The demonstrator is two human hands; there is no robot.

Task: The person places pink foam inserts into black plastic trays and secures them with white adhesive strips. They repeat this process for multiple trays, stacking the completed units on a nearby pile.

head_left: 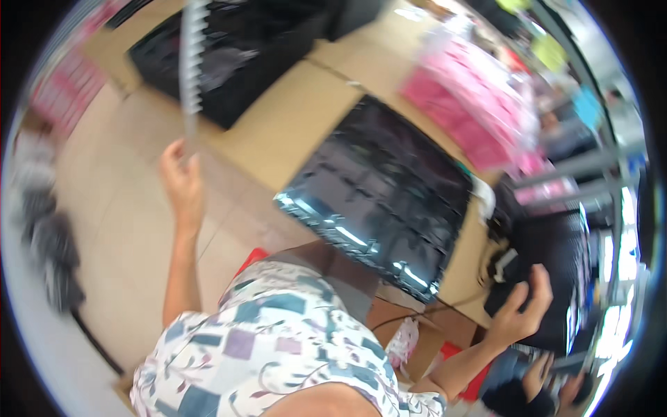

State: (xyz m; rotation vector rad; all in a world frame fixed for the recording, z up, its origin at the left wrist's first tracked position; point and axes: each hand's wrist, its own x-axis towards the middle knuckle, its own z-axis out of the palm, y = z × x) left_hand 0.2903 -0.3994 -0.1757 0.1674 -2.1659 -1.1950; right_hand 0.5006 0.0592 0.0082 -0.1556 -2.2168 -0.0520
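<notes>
My left hand (182, 184) is raised at the left, its thumb and fingers closed on the lower end of a long pale strip with a toothed edge (189, 62). The strip points away from me, past the top of the picture. In the middle, a flat rectangular bundle in shiny black plastic (382, 194) lies on a cardboard-covered surface. To its lower right, my right hand (522, 311) is held up with fingers apart and nothing in it. Behind that hand is a dark stack (549, 271). Motion blurs both hands somewhat.
Another black plastic-covered pile (222, 62) sits at the far left. Pink wrapped goods (465, 97) lie beyond the bundle. Below the table edge is an open cardboard box (420, 347). Another person's hands (538, 375) show at the lower right. Dark bags (52, 243) lie at the left.
</notes>
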